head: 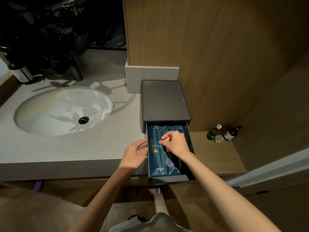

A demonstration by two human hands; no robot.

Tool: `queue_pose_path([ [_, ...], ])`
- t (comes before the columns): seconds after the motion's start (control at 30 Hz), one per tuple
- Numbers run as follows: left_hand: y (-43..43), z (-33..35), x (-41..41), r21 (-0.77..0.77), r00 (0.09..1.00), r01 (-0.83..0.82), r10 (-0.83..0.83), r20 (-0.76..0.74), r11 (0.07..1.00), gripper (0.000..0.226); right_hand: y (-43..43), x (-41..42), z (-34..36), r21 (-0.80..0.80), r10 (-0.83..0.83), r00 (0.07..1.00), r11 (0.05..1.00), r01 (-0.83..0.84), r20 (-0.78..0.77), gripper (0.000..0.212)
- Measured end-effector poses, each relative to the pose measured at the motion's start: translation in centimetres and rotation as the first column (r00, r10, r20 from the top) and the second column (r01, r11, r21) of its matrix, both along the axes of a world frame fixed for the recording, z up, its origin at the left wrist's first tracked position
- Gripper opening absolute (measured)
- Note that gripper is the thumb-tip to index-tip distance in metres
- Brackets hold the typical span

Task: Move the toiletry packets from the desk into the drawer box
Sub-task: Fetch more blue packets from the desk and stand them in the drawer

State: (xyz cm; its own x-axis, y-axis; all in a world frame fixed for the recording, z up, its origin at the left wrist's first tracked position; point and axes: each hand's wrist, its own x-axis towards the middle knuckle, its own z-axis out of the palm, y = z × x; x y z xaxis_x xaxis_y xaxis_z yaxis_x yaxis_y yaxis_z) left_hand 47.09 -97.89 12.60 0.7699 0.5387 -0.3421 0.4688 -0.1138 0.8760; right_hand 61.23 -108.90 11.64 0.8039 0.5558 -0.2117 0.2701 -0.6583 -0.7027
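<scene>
A dark grey drawer box [164,99] stands on the grey counter beside the wooden wall. Its drawer [168,179] is pulled out toward me. Several dark blue toiletry packets [156,158] lie side by side inside it, lengthwise. My left hand [134,155] rests with relaxed fingers against the drawer's left wall. My right hand [174,144] is over the packets, its fingers curled with the fingertips down among them. Whether it pinches a packet is hidden by the fingers.
A white oval sink [64,111] with a black drain is set in the counter [66,151] at left. Small bottles [223,133] stand on a wooden shelf at right. Dark plastic bags and a metal stand [76,71] fill the back left.
</scene>
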Motion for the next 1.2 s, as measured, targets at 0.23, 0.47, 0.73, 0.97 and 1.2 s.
queue_pose_path([
  [0.23,0.1,0.0,0.2,-0.024,1.0,0.013,-0.013,0.007,1.0,0.046,-3.3,1.2,1.5,-0.333,0.572,0.799,0.802,-0.496,0.187,0.095],
  [0.47,0.3,-0.3,0.2,-0.03,1.0,0.01,-0.009,0.029,0.999,0.047,-3.0,1.4,-0.5,-0.441,0.672,0.739,0.679,-0.587,0.05,0.115],
  [0.73,-0.1,-0.4,-0.4,-0.005,0.997,0.052,-0.052,0.058,0.999,0.056,-2.0,1.2,-0.7,-0.443,0.675,0.737,0.672,-0.593,0.036,0.119],
  [0.97,-0.2,-0.3,-0.6,0.017,0.998,0.039,-0.04,0.043,0.999,0.059,-2.3,0.5,-0.1,-0.405,0.665,0.747,0.687,-0.603,0.017,0.115],
  [1.2,-0.9,0.0,-0.6,-0.016,0.997,-0.034,0.035,0.065,0.999,0.053,-2.4,-0.5,-0.9,-0.438,0.685,0.727,0.666,-0.604,0.039,0.117],
])
